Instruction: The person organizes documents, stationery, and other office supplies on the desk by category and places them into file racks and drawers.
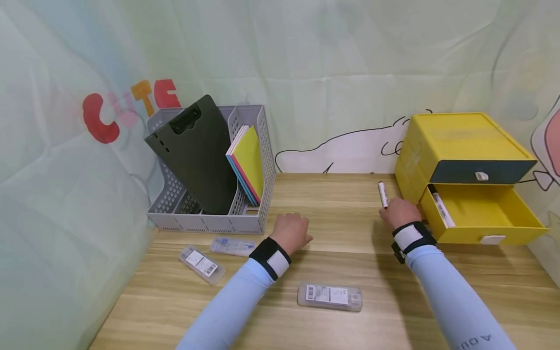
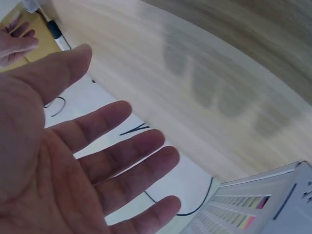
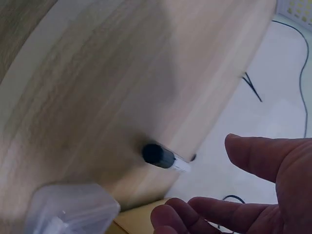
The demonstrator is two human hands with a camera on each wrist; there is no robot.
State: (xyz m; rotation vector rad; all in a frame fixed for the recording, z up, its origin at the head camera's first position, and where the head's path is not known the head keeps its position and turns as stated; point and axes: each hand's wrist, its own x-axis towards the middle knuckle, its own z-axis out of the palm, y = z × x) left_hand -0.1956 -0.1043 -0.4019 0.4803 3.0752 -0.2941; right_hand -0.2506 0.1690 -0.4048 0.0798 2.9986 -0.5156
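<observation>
Left hand: the left hand (image 1: 290, 232) is released, its palm bare and its fingers loosely spread, thumb well apart from them; it holds nothing and is over the table (image 1: 337, 233).
Right hand: the right hand (image 1: 400, 214) is released too, a wide gap between its thumb and half-bent fingers; nothing is in its grasp.
White marker: the white marker (image 1: 382, 194) lies on the table just beyond the right fingertips, apart from them in the right wrist view, its black cap towards that hand; from the head, the hand hides its near end.
Yellow drawer unit: the yellow drawer unit (image 1: 474, 138) stands to the right of the right hand, its lower drawer (image 1: 494, 204) pulled out beside that wrist.
Second marker: another marker (image 1: 443, 209) lies along the left side of that drawer, right of the right hand.
Clear box: a clear plastic box (image 3: 73, 207) sits near the right fingers.
Labelled cases: one case (image 1: 330, 296) lies nearer the body, between the forearms; another case (image 1: 201, 264) lies left of the left wrist, with a blue-marked pack (image 1: 232, 246) between.
Grey organiser: the grey organiser (image 1: 210, 224) stands beyond and left of the left hand, bearing a black clipboard (image 1: 197, 155) and coloured notebooks (image 1: 249, 165).
</observation>
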